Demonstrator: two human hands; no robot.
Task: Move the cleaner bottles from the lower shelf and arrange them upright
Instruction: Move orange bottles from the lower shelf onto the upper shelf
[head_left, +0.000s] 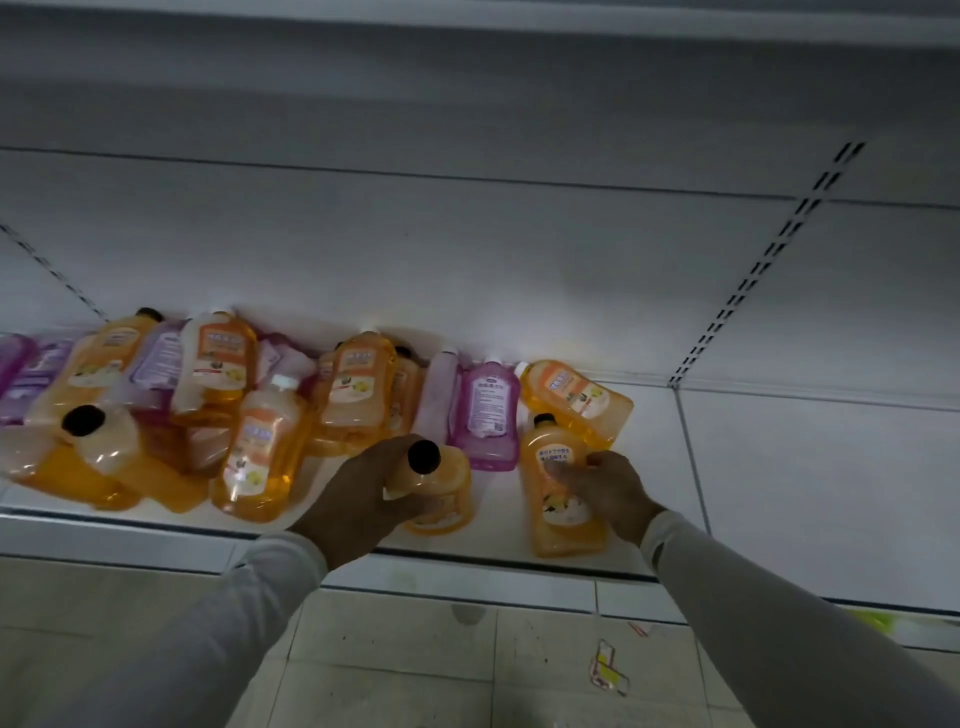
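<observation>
On the white lower shelf (779, 467) the left hand (358, 493) grips an orange bottle (441, 493) with a black cap (424, 455); its fingers are curled round the upper body just under the cap, and the bottle stands about upright near the front edge of the shelf. Just right of this bottle stands a second orange bottle (558, 493), also with a black cap, label toward the camera and leaning a little back. The right hand (608, 488) holds it from the right side — the fingers (563, 467) are bent onto the label, the thumb near the shoulder of the bottle. Behind the gripped bottle, against the back wall, a purple bottle (488, 410) lies with its label up, and right of that one a third orange bottle (574, 400) lies on its side, its white cap toward the wall. Left of the gripped bottle there is a heap (208, 405) of orange and purple bottles, lying over each other in many directions; one of them (265, 447) lies flat with a white cap pointing to the wall, and another at the far left shows a black cap (83, 421) toward the camera. Both arms wear light grey sleeves (779, 613). Below the shelf is a tiled floor (415, 665) — a small scrap of paper (605, 670) lies on it, below the second bottle.
</observation>
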